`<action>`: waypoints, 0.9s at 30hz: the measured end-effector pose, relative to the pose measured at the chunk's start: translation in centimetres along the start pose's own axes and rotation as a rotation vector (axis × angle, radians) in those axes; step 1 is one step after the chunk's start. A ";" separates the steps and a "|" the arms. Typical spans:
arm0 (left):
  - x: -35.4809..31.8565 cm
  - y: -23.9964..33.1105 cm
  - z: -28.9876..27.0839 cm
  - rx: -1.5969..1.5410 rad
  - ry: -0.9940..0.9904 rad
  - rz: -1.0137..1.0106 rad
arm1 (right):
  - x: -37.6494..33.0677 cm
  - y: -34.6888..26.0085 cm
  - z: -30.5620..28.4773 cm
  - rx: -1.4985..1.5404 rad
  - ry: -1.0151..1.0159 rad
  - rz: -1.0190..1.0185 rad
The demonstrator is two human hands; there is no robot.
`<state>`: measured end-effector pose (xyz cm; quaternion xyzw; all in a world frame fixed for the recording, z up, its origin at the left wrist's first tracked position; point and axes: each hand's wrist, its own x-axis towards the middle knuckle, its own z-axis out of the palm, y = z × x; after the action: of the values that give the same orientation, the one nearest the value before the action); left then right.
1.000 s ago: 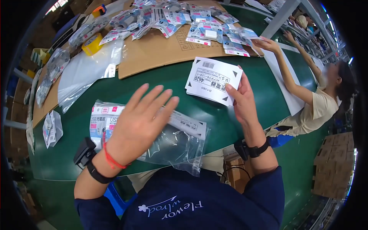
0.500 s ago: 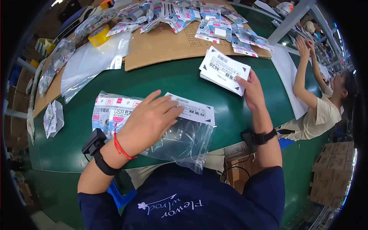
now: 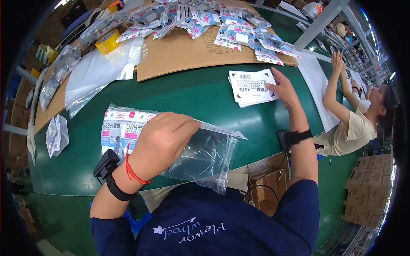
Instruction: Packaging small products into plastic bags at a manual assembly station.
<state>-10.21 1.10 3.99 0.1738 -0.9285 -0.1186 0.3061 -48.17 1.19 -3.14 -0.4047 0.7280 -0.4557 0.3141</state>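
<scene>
Pinched between the closed fingers of my left hand (image 3: 164, 135) is a white printed label card (image 3: 224, 130), tilted so that it shows almost edge-on. Beneath that hand lies a clear plastic bag (image 3: 205, 160) on the green table (image 3: 179, 96). Several charger packets (image 3: 117, 130) with white, pink and blue printing are at its left end, partly hidden by the hand and seemingly inside it. Farther right, my right hand (image 3: 286, 90) grips a stack of similar white label cards (image 3: 249, 99) by its right edge, thumb on top.
Charger packets (image 3: 232, 36) are heaped on a cardboard sheet (image 3: 177, 59) at the back. A yellow tape roll (image 3: 108, 41) and clear plastic bags (image 3: 100, 70) lie back left; a packet (image 3: 57, 135) sits far left. Another person (image 3: 352, 123) stands at right, beside a metal post (image 3: 322, 23).
My left fingers have closed on the label card, and it has tipped from lying flat to nearly edge-on. The card stack in my right hand has turned and sits slightly farther right.
</scene>
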 end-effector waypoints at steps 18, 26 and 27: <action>-0.7 -0.1 -1.3 0.033 0.070 0.045 | -4.7 -3.1 2.6 -0.911 -0.360 -0.295; -0.8 0.5 -1.1 0.011 0.091 0.052 | -1.9 -1.6 -2.7 -0.854 -0.642 -0.314; -0.8 0.5 -1.1 0.012 0.093 0.046 | -2.1 -1.8 -2.4 -0.854 -0.643 -0.319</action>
<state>-9.04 1.71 4.56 0.1597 -0.9177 -0.0981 0.3504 -48.61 3.56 -0.40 -0.7198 0.6453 -0.0157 0.2554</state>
